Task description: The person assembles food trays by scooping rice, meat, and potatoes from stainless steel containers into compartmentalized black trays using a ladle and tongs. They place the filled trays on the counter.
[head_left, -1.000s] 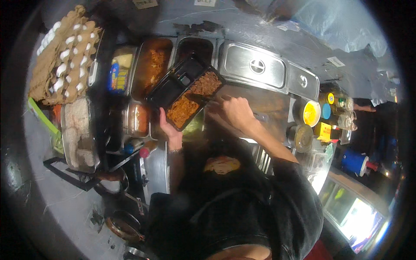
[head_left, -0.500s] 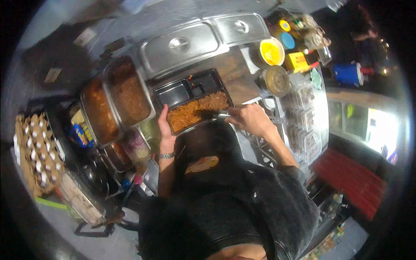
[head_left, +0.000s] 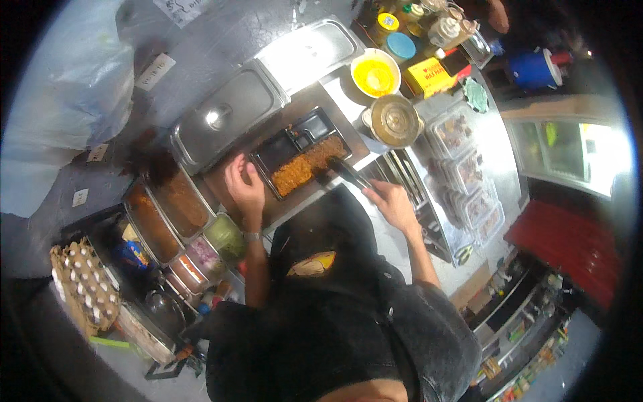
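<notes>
A black compartment tray (head_left: 273, 155) lies on the counter in front of me. Its long near section holds orange-red shredded food (head_left: 292, 175) and browner minced food (head_left: 325, 151). My right hand (head_left: 394, 205) grips what look like dark-tipped tongs (head_left: 358, 179), their end over the brown food at the tray's right side. Just off the tray's left edge is my left hand (head_left: 246, 189), empty, its fingers apart and slightly curled. The far compartments show mostly bare black plastic, with a few orange bits on a divider.
Metal pans of cooked food (head_left: 179, 201) stand at left, near an egg carton (head_left: 84, 285). Steel lids (head_left: 228, 117) lie behind the tray. At right are a bowl of yellow food (head_left: 375, 75), a lidded glass pot (head_left: 394, 120), a yellow box (head_left: 431, 77) and stacked clear containers (head_left: 462, 171).
My left hand has let go of the tray and moved left. The tray now rests on the counter. My right hand has shifted slightly, and the tongs show more clearly. The whole view has turned.
</notes>
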A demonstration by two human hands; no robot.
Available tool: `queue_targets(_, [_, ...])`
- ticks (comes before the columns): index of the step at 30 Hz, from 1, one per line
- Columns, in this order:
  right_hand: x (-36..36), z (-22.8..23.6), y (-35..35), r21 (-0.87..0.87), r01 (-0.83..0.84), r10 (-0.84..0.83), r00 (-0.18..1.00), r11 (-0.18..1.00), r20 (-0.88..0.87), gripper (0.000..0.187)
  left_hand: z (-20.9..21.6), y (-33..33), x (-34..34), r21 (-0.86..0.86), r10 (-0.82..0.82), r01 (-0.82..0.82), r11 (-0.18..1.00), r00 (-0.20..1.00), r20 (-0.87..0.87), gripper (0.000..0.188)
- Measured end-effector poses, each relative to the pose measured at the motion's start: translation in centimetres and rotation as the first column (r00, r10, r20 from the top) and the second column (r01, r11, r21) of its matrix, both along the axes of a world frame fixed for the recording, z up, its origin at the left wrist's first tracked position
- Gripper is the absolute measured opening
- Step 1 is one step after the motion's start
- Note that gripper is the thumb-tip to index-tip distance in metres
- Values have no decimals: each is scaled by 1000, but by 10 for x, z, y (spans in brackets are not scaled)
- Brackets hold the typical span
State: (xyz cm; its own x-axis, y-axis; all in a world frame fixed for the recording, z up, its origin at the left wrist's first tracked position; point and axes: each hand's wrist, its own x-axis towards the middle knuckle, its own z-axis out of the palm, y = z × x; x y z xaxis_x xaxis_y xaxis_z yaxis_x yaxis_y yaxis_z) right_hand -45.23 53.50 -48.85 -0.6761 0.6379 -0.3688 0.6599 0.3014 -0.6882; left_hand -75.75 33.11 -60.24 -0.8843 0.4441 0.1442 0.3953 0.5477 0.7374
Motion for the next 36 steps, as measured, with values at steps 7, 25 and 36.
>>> queue_targets(7, [-8,-3,43,-68,-158,156,987,985,-28,45,26,61,-136,-400,-169,-11,917,895,-412,22])
queue_targets(25, [-67,-5,100,-52,-368,360,926,928,-116,45,15,-296,-165,-575,568,-664,477,733,-375,29])
queue_targets(36, [-83,2,63,-117,-257,262,965,959,31,48,-32,-341,-209,-532,520,-733,423,677,-520,23])
